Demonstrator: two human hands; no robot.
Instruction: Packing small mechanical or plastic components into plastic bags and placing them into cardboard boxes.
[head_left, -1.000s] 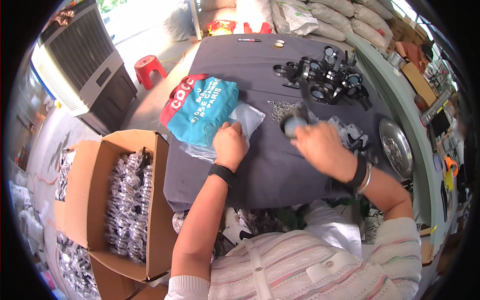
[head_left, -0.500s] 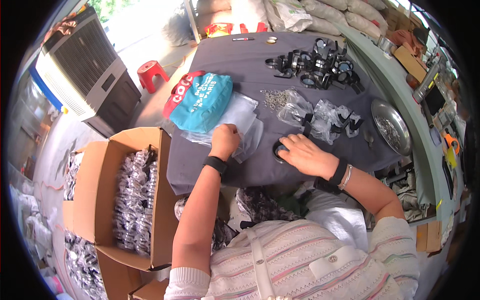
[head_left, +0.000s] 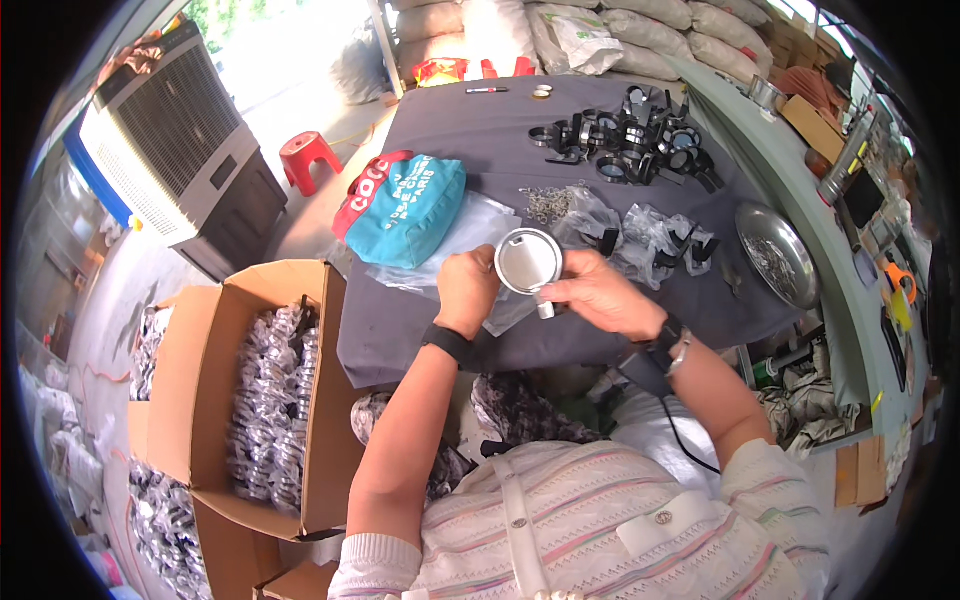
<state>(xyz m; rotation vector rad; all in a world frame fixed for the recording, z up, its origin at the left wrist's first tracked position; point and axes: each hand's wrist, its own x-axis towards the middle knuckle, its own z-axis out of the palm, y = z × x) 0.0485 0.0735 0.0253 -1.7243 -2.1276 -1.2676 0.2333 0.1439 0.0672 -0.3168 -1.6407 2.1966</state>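
A round, silver-rimmed part (head_left: 528, 262) with a pale flat face and a short tab at its lower edge is held up above the near side of the table. My right hand (head_left: 608, 293) grips it from the right, thumb over the lower rim and fingers behind. On its other side, my left hand (head_left: 467, 292) is closed in a fist against the left rim; what its fingers hold is hidden. Below and behind my left hand lie flat clear plastic bags (head_left: 480, 228), partly under a turquoise and red pouch (head_left: 408, 212).
Black ring-shaped parts (head_left: 630, 140) are heaped at the far right of the grey-covered table (head_left: 400, 320). Nearer are small metal pieces (head_left: 548, 203), crumpled plastic bags (head_left: 645, 240) and a steel dish (head_left: 752, 225). An open carton (head_left: 335, 400) of bagged parts stands left.
My right hand has picked the round part up off the table and brought it left, its pale face now showing. My left hand has moved slightly right, up against it.
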